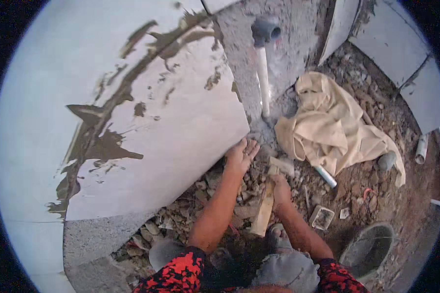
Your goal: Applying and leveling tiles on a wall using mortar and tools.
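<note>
My left hand [242, 155] is at the lower right corner of a large white wall tile [176, 122], its fingers stretched out and apart along the edge. Grey mortar [105, 146] is smeared over the tile's upper joint and face. Low over the rubble, my right hand [280, 191] is closed around a pale wooden piece [263, 210], which slants down toward my feet. A pale block [282, 167] lies by its upper end; whether the two are joined I cannot tell.
Broken stone and rubble [205, 188] cover the ground. A beige cloth [332, 122] lies crumpled at right. A white pipe [263, 83] rises to a grey fitting [265, 31] by the wall. A round basin [366, 250] and a small tray [321, 218] sit at lower right.
</note>
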{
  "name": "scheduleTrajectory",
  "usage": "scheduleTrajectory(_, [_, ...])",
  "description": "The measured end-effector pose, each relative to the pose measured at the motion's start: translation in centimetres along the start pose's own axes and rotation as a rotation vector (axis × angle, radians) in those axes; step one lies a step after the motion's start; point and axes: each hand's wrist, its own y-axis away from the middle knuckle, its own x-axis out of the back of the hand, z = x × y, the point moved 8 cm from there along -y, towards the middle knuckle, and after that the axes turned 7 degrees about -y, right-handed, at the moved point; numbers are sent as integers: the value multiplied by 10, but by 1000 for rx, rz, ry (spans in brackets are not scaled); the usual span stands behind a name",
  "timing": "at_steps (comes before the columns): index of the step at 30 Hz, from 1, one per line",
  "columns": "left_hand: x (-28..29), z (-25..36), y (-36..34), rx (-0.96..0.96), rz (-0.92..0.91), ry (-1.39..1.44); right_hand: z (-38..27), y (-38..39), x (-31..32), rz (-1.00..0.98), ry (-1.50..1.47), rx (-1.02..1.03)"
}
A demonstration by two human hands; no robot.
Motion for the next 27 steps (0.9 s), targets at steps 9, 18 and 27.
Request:
scheduleTrajectory(9, [26, 32, 10, -17, -13, -83, -175, 56, -75, 166, -752, -418])
scheduleTrajectory(18, [29, 35, -12, -135, -173, -205, -240, 23, -68, -21, -964, -144])
scheduleTrajectory(27, [20, 26, -3, -11, -70, 6, -384, -49, -50, 21, -1215, 283])
